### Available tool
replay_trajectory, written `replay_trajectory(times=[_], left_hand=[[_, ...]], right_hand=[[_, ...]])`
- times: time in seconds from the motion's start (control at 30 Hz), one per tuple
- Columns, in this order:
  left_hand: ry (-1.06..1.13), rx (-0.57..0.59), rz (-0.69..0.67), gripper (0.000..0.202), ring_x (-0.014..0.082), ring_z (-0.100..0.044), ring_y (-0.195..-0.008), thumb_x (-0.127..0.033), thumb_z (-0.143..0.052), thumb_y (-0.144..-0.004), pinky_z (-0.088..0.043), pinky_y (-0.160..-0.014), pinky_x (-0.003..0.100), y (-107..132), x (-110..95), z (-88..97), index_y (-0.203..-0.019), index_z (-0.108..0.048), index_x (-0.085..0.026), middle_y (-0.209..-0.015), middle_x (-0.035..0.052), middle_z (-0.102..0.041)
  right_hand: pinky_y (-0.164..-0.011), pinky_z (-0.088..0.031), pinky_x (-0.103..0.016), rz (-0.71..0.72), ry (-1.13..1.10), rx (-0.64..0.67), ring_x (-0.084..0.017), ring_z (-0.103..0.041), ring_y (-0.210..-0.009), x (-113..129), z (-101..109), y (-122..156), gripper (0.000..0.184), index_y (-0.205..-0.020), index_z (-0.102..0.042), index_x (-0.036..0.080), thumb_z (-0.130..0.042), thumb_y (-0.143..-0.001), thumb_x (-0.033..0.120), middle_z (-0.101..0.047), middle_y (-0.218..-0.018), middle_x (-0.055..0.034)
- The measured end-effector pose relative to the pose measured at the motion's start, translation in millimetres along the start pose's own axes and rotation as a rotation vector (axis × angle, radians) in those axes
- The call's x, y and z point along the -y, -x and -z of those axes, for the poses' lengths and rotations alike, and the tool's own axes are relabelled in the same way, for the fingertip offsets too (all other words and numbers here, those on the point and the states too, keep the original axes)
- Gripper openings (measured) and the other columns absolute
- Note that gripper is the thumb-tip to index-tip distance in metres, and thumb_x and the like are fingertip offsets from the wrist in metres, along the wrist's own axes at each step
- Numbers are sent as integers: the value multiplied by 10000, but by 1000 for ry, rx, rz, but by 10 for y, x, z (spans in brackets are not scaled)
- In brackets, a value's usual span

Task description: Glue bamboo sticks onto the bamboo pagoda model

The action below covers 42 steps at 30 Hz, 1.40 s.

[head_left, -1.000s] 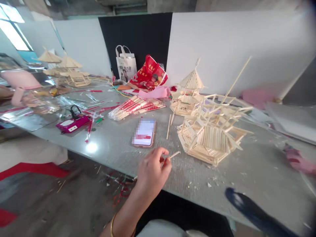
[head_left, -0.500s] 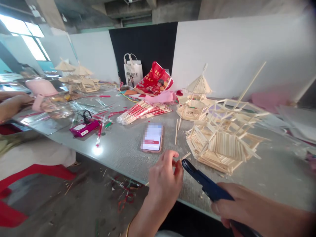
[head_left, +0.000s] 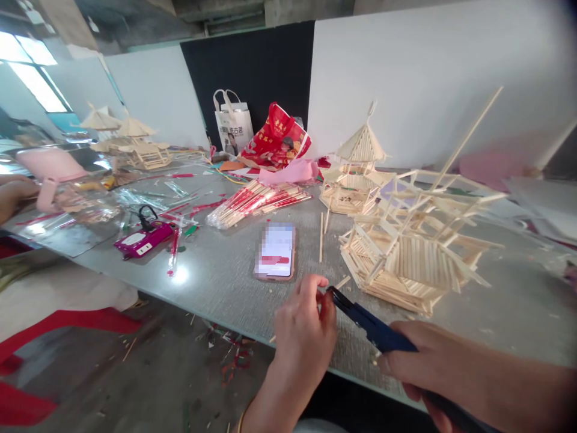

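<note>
My left hand [head_left: 306, 322] is closed above the near table edge, fingers pinched round a thin wooden stick [head_left: 273, 338]; only its end shows beside the wrist, the rest being hidden. My right hand [head_left: 419, 361] grips a dark blue plier-like hand tool [head_left: 369, 322]. The tool's narrow tip touches or nearly touches my left fingertips. A short stick piece [head_left: 344, 282] lies on the table just past the tip. Behind the tool stands a pavilion frame [head_left: 415, 258] built of wooden sticks, one long stick rising from it at a slant.
A lit phone [head_left: 276, 252] lies left of two loose sticks. Further back are a roofed stick model [head_left: 356, 174], bundled sticks [head_left: 256, 201], a red bag [head_left: 274, 141] and a white tote [head_left: 233, 123]. A purple power strip [head_left: 144, 239] and another person's arm [head_left: 15, 195] are at left.
The view has shifted slightly. The tool's tip has drawn closer to my left fingers. The short stick piece, which appeared against the tip, now lies apart from it on the table.
</note>
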<state>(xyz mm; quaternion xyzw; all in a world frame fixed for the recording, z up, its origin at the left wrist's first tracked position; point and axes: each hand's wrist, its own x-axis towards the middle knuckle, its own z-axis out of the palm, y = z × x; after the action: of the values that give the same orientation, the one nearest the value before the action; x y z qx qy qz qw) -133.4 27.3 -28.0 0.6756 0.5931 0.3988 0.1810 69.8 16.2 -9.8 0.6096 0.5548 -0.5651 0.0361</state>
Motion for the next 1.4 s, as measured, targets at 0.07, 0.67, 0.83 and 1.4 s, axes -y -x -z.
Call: replay_trajectory(times=[0.07,0.67,0.83,1.4], left_hand=[[-18,0,-9,160,177,-632,-729,-149,-430,-850,-476,-668,302,0,10,-5,-973,-514,-205,-840,40,-650],[-694,305,-84,235,254,-658,-643,-44,-409,-809,-421,-499,278,70,-20,174,-803,-606,-172,-708,64,-627],[-716,295,-194,271,255,-637,-578,-25,-377,-783,-422,-464,296,22,-12,169,-775,-617,-151,-663,79,-611],[-716,317,-280,227,218,-638,-626,-39,-404,-797,-510,-527,314,-102,61,162,-840,-600,-144,-719,57,-610]], right_hand=[[-343,-353,-245,-42,-20,-21,-149,-501,-345,60,-13,-8,179,-669,-475,234,-483,-764,386,-568,-468,-6],[-304,-408,-223,-88,-163,110,-79,-369,-263,261,-41,-134,401,-554,-450,187,-458,-825,482,-440,-374,19],[-284,-421,-224,-174,-130,69,-74,-363,-266,468,-42,-56,310,-599,-431,186,-481,-840,374,-413,-400,56],[-246,-328,-176,-213,-90,-6,-94,-433,-263,424,30,-96,322,-688,-467,185,-492,-827,475,-473,-440,37]])
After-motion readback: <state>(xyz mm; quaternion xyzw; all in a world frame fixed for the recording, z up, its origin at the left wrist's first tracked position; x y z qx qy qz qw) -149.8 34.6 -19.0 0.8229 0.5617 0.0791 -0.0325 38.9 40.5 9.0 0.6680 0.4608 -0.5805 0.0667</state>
